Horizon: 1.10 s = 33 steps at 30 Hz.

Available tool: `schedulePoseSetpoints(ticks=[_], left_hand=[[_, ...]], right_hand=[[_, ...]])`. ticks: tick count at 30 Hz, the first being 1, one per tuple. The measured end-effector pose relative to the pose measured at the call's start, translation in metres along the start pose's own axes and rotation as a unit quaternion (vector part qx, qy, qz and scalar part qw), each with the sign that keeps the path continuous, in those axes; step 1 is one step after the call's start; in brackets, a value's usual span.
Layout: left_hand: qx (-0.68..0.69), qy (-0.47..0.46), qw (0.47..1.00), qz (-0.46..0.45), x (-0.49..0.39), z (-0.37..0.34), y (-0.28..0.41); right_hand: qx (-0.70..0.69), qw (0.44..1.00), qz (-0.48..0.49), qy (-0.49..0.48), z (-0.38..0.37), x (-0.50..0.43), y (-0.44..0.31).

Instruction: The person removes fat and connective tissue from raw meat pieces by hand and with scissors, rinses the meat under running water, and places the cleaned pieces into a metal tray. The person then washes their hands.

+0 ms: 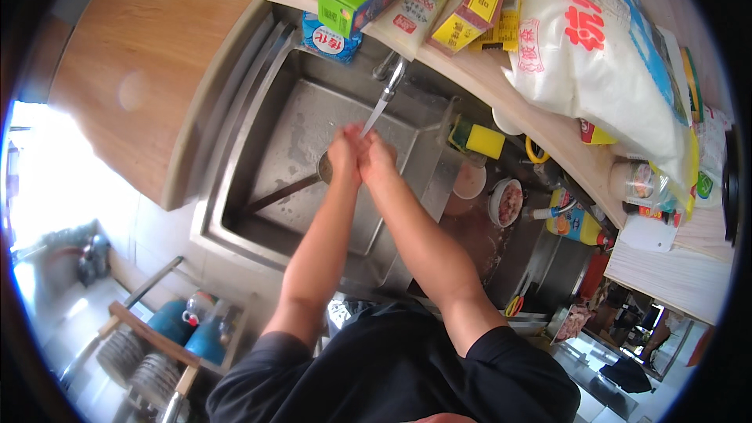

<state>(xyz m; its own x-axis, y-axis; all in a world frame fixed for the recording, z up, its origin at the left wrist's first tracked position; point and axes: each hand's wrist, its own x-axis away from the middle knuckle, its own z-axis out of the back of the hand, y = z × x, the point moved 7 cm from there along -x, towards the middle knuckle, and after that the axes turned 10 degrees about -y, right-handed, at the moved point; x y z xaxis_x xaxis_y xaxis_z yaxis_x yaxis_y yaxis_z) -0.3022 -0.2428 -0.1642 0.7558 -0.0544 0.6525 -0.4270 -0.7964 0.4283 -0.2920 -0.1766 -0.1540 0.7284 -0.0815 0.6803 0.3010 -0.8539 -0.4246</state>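
My left hand [343,154] and my right hand [375,156] are side by side, cupped and touching, over a stainless steel sink [276,123]. A stream of water [374,117] from the metal faucet [395,77] runs onto them. Neither hand grips anything; their fingertips are blurred. Below my left hand lies a long-handled metal utensil, seemingly a ladle [288,189], whose round end is partly hidden by the hands. Water drops and wet patches mark the sink floor.
A yellow sponge [485,141] stands right of the sink, near a bowl of minced meat [506,202] and a yellow detergent bottle [568,220]. The overhanging wooden shelf [564,144] carries boxes, a tube and a big white bag [593,29]. A wooden board [158,64] is at left.
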Motion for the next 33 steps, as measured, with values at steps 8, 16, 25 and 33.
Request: schedulePoseSetpoints(ticks=[8,16,25,33], left_hand=[[-0.152,-0.209,0.965,-0.04,-0.034,-0.12,0.027],[0.04,-0.064,0.988,0.136,-0.037,0.022,-0.048],[-0.044,-0.237,0.97,0.013,-0.017,-0.117,0.028],[-0.275,-0.038,0.96,-0.031,0.023,0.109,-0.024]], right_hand=[[-0.105,0.964,0.242,-0.005,-0.065,-0.016,-0.116],[-0.036,0.991,0.037,0.121,0.033,0.002,0.001],[-0.002,0.968,0.246,-0.056,-0.055,-0.007,-0.097],[0.3,0.933,0.171,0.099,0.019,-0.073,-0.131]])
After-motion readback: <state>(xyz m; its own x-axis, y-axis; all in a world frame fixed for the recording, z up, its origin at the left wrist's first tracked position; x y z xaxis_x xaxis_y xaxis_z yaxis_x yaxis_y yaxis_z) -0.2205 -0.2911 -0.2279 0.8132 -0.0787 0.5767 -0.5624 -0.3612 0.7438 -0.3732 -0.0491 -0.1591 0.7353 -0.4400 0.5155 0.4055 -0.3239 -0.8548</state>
